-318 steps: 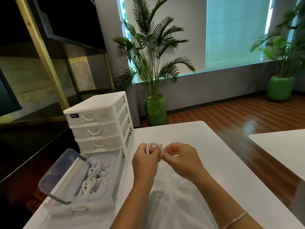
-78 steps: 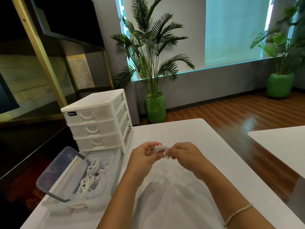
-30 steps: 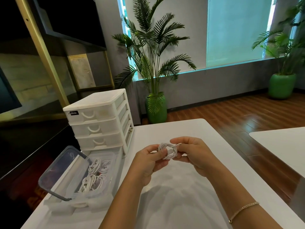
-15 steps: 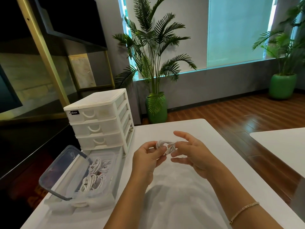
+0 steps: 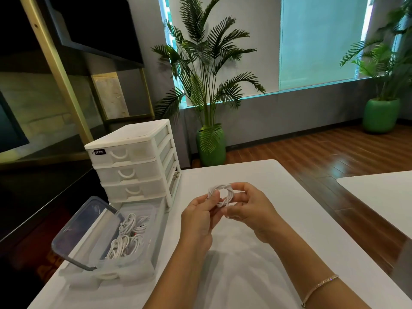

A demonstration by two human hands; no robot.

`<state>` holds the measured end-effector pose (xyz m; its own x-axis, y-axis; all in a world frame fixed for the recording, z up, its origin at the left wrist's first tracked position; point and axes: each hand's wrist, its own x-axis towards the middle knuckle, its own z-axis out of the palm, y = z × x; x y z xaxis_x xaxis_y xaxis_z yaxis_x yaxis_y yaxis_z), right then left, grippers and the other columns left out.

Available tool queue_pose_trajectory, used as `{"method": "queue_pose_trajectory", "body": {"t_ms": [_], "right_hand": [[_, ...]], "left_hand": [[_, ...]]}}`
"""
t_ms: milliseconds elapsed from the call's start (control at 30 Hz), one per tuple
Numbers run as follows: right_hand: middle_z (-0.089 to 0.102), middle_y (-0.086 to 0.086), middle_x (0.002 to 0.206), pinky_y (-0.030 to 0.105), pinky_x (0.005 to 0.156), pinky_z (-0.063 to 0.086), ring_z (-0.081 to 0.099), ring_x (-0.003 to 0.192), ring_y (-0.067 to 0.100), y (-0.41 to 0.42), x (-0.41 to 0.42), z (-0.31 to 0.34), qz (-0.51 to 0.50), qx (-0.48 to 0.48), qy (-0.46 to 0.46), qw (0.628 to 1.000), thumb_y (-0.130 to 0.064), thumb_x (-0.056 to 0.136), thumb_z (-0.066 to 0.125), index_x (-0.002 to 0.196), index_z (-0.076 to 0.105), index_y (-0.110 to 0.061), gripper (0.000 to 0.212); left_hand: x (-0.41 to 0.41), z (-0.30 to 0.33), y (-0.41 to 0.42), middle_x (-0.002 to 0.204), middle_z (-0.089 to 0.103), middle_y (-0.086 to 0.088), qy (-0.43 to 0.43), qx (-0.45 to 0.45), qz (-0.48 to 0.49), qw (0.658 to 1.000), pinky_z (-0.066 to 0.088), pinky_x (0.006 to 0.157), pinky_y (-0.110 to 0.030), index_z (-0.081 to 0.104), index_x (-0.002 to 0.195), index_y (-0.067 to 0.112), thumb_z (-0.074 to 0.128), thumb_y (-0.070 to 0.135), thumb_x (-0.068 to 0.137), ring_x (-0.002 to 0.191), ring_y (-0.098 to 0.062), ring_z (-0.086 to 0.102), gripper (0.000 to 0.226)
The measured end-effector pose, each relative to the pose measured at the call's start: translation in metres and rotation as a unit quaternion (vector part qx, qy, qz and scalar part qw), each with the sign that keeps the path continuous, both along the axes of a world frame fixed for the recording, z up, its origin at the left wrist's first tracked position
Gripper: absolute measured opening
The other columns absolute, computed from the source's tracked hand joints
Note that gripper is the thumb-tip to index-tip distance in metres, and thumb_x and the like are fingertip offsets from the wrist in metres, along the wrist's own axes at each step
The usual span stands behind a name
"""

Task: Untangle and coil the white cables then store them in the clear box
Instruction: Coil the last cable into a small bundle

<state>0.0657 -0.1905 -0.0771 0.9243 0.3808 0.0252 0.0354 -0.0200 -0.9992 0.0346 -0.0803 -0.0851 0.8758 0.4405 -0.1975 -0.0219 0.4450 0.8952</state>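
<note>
Now the cable [image 5: 220, 195] is a neat round coil held upright above the table [image 5: 301, 219], where half a second ago it was a loose bunch. Left hand [image 5: 197, 221] pinches its left edge; right hand [image 5: 247, 210], whose fingers were spread then, has curled in and pinches the right and lower edge. Left of them, the open box [image 5: 133, 262] holds other coils [image 5: 128, 237], unchanged.

Office or lounge setting: white desk [image 5: 256, 175], small white drawer unit [image 5: 133, 161], wood-plank floor [image 5: 312, 150], potted palms in green pots [image 5: 210, 148], frosted window [image 5: 318, 41], gold-framed shelving [image 5: 55, 63].
</note>
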Motion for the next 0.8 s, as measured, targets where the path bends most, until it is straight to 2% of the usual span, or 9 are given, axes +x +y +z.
{"method": "queue_pose_trajectory", "body": {"t_ms": [100, 200, 267, 333, 467, 600, 800], "right_hand": [[0.070, 0.012, 0.093, 0.036, 0.082, 0.057, 0.068, 0.085, 0.026, -0.002, 0.001, -0.002, -0.007, 0.023, 0.001, 1.000, 0.008, 0.072, 0.071, 0.107, 0.061, -0.008, 0.040], [0.072, 0.009, 0.082, 0.033, 0.080, 0.057, 0.069, 0.078, 0.024, -0.003, 0.003, -0.004, -0.013, 0.042, 0.024, 0.999, 0.003, 0.073, 0.072, 0.094, 0.067, -0.011, 0.025], [0.073, 0.009, 0.084, 0.033, 0.080, 0.057, 0.069, 0.081, 0.025, -0.002, 0.003, -0.004, -0.015, 0.050, 0.034, 0.998, -0.001, 0.074, 0.073, 0.090, 0.069, -0.013, 0.020], [0.072, 0.012, 0.090, 0.037, 0.084, 0.056, 0.068, 0.085, 0.026, 0.001, 0.003, -0.005, -0.011, 0.069, 0.049, 0.996, -0.005, 0.077, 0.071, 0.095, 0.070, -0.008, 0.019], [0.070, 0.015, 0.096, 0.039, 0.086, 0.055, 0.067, 0.089, 0.029, 0.007, 0.001, -0.004, -0.024, 0.076, 0.061, 0.995, -0.008, 0.082, 0.066, 0.098, 0.069, -0.004, 0.017], [0.070, 0.017, 0.093, 0.032, 0.073, 0.056, 0.068, 0.081, 0.027, 0.014, 0.001, 0.001, -0.027, 0.074, 0.068, 0.995, -0.007, 0.081, 0.066, 0.099, 0.068, -0.002, 0.019], [0.070, 0.017, 0.090, 0.030, 0.067, 0.056, 0.068, 0.080, 0.028, 0.038, -0.002, 0.019, -0.021, 0.057, 0.064, 0.996, -0.005, 0.082, 0.066, 0.094, 0.068, -0.003, 0.012]], "left_hand": [[-0.002, 0.002, 0.000, 0.089, 0.072, -0.014, 0.009, -0.049, -0.016, 0.999, 0.058, 0.056, -0.023, 0.066, 0.102, 0.002, 0.068, 0.017, 0.082, 0.074, -0.021, 0.070, 0.025], [0.000, -0.001, 0.001, 0.091, 0.074, -0.012, 0.033, -0.018, -0.021, 0.999, 0.058, 0.069, -0.028, 0.068, 0.098, 0.006, 0.068, 0.022, 0.082, 0.084, -0.023, 0.070, 0.022], [0.001, -0.002, 0.004, 0.096, 0.073, -0.011, 0.038, -0.005, -0.026, 0.999, 0.057, 0.070, -0.028, 0.068, 0.098, 0.008, 0.069, 0.024, 0.082, 0.091, -0.023, 0.069, 0.023], [-0.001, -0.001, 0.005, 0.097, 0.071, -0.010, 0.038, 0.001, -0.029, 0.999, 0.057, 0.068, -0.026, 0.068, 0.099, 0.009, 0.070, 0.025, 0.082, 0.094, -0.022, 0.067, 0.024], [-0.005, 0.003, 0.007, 0.094, 0.071, -0.009, 0.036, 0.008, -0.030, 0.999, 0.058, 0.070, -0.025, 0.066, 0.104, 0.008, 0.069, 0.023, 0.083, 0.084, -0.018, 0.068, 0.026], [-0.006, 0.006, 0.010, 0.100, 0.070, -0.009, 0.042, 0.034, -0.013, 0.998, 0.058, 0.070, -0.025, 0.065, 0.108, 0.009, 0.068, 0.026, 0.084, 0.085, -0.019, 0.067, 0.030], [-0.015, 0.023, 0.033, 0.112, 0.061, -0.005, 0.048, 0.116, 0.027, 0.992, 0.055, 0.078, -0.029, 0.056, 0.115, 0.012, 0.065, 0.026, 0.086, 0.100, -0.021, 0.059, 0.033]]}}
